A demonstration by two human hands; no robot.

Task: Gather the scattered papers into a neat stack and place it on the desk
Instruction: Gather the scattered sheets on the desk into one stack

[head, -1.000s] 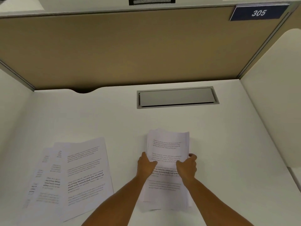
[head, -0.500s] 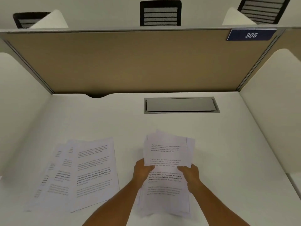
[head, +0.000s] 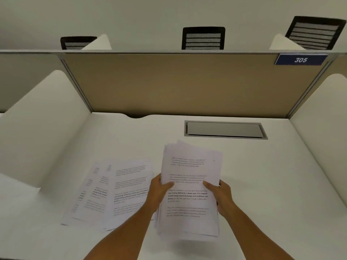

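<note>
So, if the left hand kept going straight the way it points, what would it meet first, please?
Nothing close: the left hand, gripping the held white paper stack, points across bare white desk; the tan partition panel probably comes first.

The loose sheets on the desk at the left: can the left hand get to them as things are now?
Probably not at once. The left hand is busy gripping the paper bundle with the right hand. The loose sheets lie uncovered right beside it, so once freed, nothing blocks the way.
</note>
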